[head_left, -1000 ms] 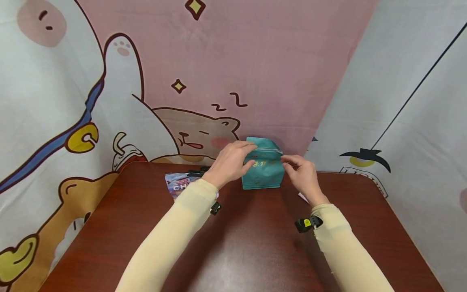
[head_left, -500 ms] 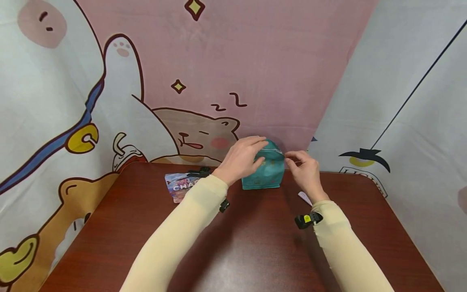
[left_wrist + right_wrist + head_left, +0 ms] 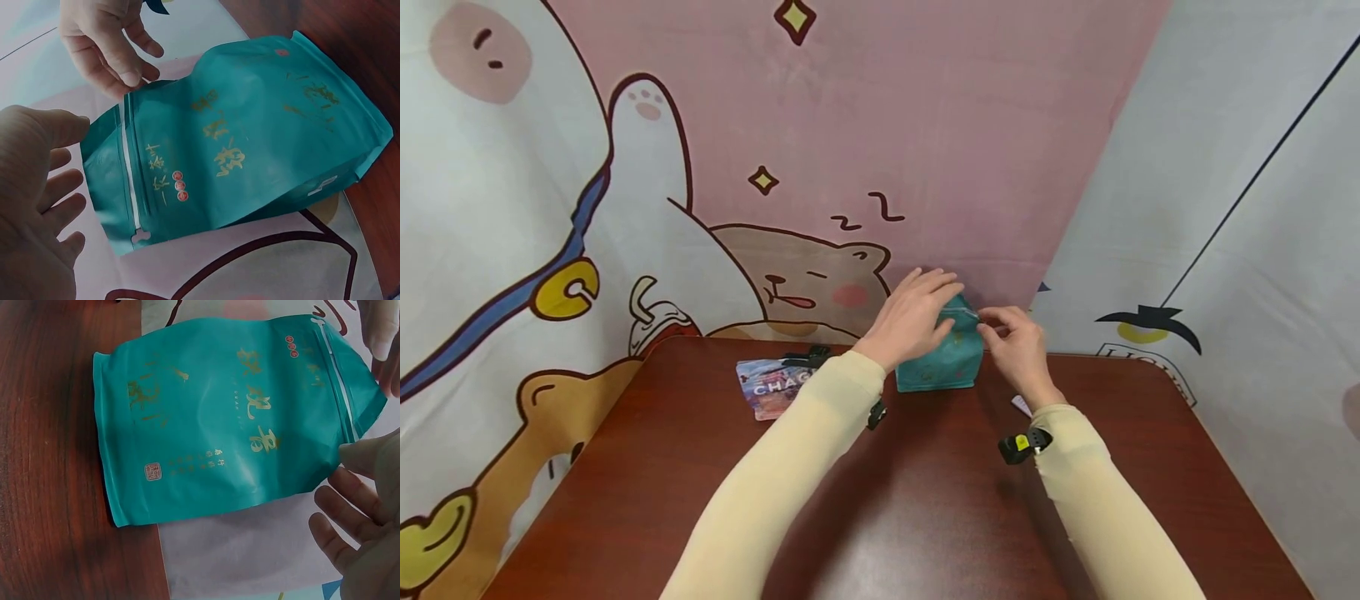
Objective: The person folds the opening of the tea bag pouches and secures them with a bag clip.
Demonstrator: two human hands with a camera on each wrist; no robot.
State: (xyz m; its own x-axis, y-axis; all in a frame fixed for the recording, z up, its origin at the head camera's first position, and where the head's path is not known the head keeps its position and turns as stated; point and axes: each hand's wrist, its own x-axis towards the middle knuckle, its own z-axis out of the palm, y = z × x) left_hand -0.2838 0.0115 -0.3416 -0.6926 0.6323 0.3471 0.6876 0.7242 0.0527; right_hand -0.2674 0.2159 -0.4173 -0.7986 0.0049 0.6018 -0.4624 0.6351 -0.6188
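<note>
A teal tea pouch [image 3: 936,367] with gold characters stands upright at the back of the table. A pale zip line runs across it near the top edge. My right hand [image 3: 1018,346] pinches the pouch's right edge at the end of that line; in the right wrist view, the thumb [image 3: 362,456] lies over it. My left hand [image 3: 910,321] is held in front of the pouch's upper left, its fingers extended and spread. The left wrist view puts the left thumb [image 3: 65,128] right at the pouch's top edge. Part of the pouch front is hidden behind the left hand.
A flat printed packet [image 3: 767,387] lies left of the pouch, partly under my left forearm in view. Beside it is a small black object [image 3: 808,357]. A pale strip [image 3: 1021,406] lies by my right wrist. A cartoon-printed cloth [image 3: 970,150] hangs behind the table.
My left hand has moved right and slightly up, from the pouch's left edge across its upper front. My right hand stays at the right edge, with only a slight shift.
</note>
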